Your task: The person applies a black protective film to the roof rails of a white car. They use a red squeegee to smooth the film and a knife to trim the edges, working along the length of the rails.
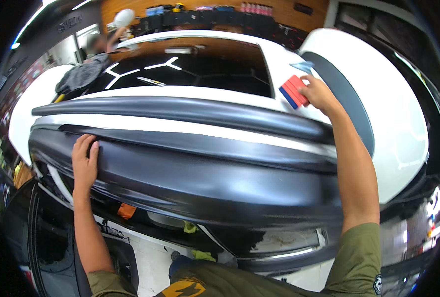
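My left hand point(85, 161) rests on the satin dark film point(210, 183) draped over the white car's edge, fingers apart and slightly bent. My right hand point(318, 96) grips a red squeegee point(291, 93) with a dark blue edge, held over the white roof beside a light blue cloth point(302, 65). A rolled length of dark film point(180, 109) runs along the roof between me and the glossy black roof glass point(190, 74).
Another person point(95, 45) is at the far left with an arm raised, near a dark grey cloth point(79, 74). A curved white panel point(393, 119) fills the right side. Bottles point(254, 9) line a back shelf. A black car point(46, 237) stands behind me at the lower left.
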